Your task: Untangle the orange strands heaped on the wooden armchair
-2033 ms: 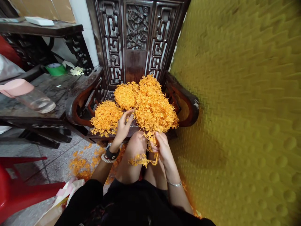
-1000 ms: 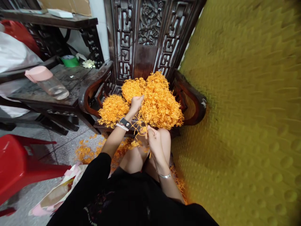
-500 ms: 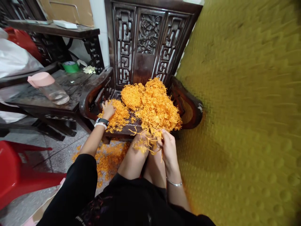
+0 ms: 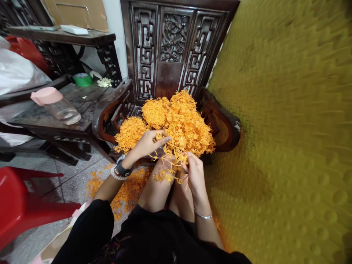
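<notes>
From the head camera, the work in hand looks like parting loose strands from a heap. A mound of tangled orange strands [image 4: 183,126] lies in several clumps on the seat of a carved dark-wood armchair [image 4: 220,119], between its armrests and below the fretwork back panel [image 4: 173,38]. The left grip [image 4: 147,143] is released, lying almost flat with its fingers extended over the near edge of the mound; a black watch [image 4: 123,169] and a beaded bracelet [image 4: 115,174] circle that wrist. The right grip [image 4: 195,171] is clenched on a thin snarl of the strands that hangs over the bare knees [image 4: 155,189], with a silver bangle [image 4: 202,216] on its wrist. That snarl seems to call for careful teasing apart while the left hand steadies the mound.

Scattered orange bits [image 4: 129,187] lie on the tiled floor [image 4: 71,179]. To the left, a glass jar with a pink lid [image 4: 56,106] stands tilted on a dark worktop [image 4: 33,123], near a green tape roll [image 4: 82,79]. A red plastic stool [image 4: 19,198] is cut off by the frame. On the right, a dimpled olive-yellow surface [image 4: 288,128] is blurred.

The seat is hidden under the mound. The right fingertips are buried in strands, so how many they pinch cannot be told.
</notes>
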`<control>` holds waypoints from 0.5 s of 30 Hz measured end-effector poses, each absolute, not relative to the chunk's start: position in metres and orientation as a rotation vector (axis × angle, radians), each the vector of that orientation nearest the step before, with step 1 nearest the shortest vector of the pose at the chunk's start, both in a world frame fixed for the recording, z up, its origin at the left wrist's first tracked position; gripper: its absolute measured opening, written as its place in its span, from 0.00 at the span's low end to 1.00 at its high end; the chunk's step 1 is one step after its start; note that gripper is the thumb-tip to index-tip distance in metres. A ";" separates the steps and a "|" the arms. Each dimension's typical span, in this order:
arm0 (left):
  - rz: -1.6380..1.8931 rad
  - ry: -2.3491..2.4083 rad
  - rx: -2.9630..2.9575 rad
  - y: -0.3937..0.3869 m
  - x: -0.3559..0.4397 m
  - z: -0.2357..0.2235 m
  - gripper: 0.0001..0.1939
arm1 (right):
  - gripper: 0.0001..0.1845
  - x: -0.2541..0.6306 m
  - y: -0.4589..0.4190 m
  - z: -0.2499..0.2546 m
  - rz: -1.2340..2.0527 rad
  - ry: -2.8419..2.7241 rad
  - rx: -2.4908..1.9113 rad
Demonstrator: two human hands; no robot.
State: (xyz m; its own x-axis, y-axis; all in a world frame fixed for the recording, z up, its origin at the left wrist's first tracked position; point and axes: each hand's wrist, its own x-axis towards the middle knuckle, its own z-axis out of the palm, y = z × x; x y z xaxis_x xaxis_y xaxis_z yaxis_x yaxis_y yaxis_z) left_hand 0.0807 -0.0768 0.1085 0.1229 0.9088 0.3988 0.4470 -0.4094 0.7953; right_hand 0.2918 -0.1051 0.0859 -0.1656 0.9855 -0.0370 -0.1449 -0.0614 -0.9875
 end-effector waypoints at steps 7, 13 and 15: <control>1.371 1.355 1.585 -0.052 0.093 0.087 0.32 | 0.23 0.265 -0.128 0.091 1.536 -1.381 -1.021; 1.470 1.911 1.267 0.009 0.041 0.064 0.30 | 0.22 0.272 -0.157 0.089 1.572 -1.361 -1.053; 1.274 2.155 1.288 0.019 0.010 0.052 0.25 | 0.21 0.280 -0.157 0.083 1.602 -1.291 -1.045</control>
